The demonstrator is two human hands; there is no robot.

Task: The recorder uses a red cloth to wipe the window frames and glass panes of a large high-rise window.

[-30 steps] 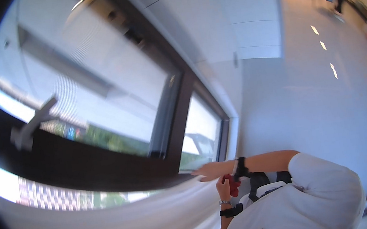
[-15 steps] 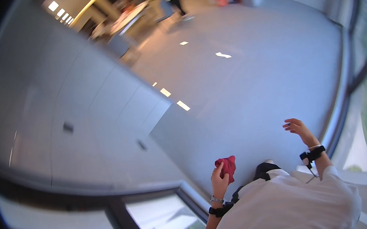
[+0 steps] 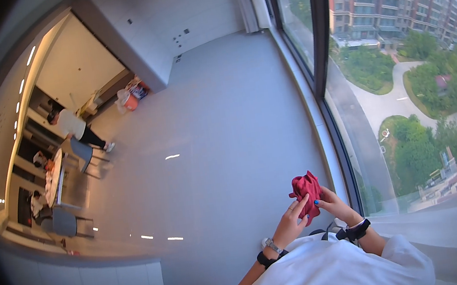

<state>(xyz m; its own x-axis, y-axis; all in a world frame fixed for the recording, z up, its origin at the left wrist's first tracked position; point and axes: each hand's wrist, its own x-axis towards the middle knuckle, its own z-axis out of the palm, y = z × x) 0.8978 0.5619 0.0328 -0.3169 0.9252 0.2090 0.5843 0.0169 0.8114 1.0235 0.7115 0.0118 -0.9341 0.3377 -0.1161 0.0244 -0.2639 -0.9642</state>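
Cloth, red and crumpled, sits between the left hand and the right hand, both gripping it, in front of the white shirt. Grey floor stretches beyond, and a dark-framed window runs along the right side, near the right hand.

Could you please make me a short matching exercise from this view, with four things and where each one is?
1. red cloth
2. silver wristband
3. dark window frame
4. orange-red container

A. around the left wrist
B. on the floor across the room
C. between the left hand and the right hand
D. beside the outdoor view, on the person's right

Pairs: 1-C, 2-A, 3-D, 4-B
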